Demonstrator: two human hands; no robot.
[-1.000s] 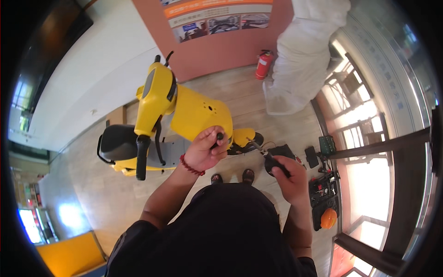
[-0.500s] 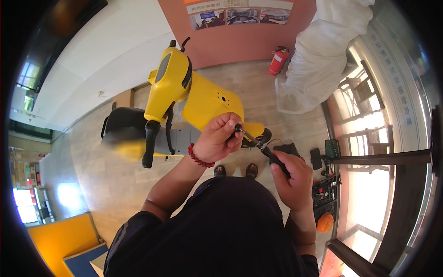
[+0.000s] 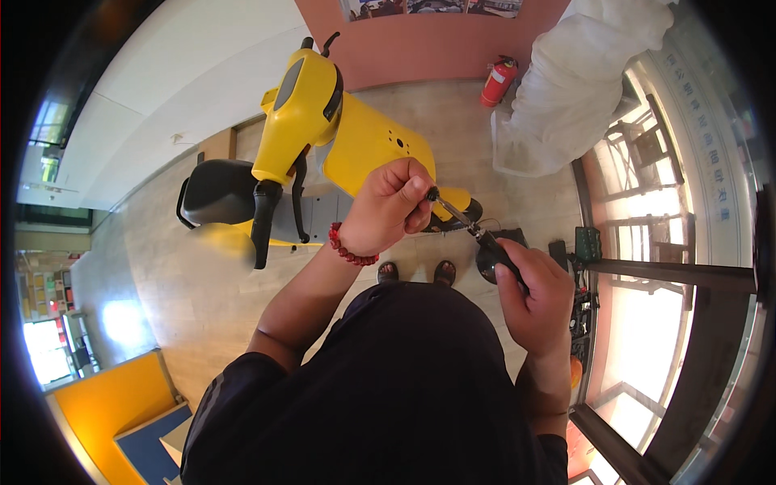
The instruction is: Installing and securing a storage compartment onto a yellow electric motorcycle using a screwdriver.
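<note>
Held in the air, the metal-shafted tool (image 3: 460,213), its handle wrapped by the right hand (image 3: 537,297), slants forward and left toward the small black piece (image 3: 432,195) pinched by the left hand (image 3: 392,206), nearer its far end.

Between the left hand (image 3: 394,208) and the right hand (image 3: 533,295), the metal shaft of the black-handled tool (image 3: 459,215) crosses the space up to the small black piece (image 3: 432,195), so a straight passage is blocked there. Below this shaft there is a gap, with the sandals (image 3: 444,273) and floor (image 3: 416,260) underneath. Ahead of the left hand stands the yellow scooter panel (image 3: 368,145); I cannot tell if they touch. To its left, the handlebar grip (image 3: 264,222) and brake lever (image 3: 299,198) stick out. Right of the panel, a passage over the floor reaches toward the white-covered object (image 3: 558,97).
</note>
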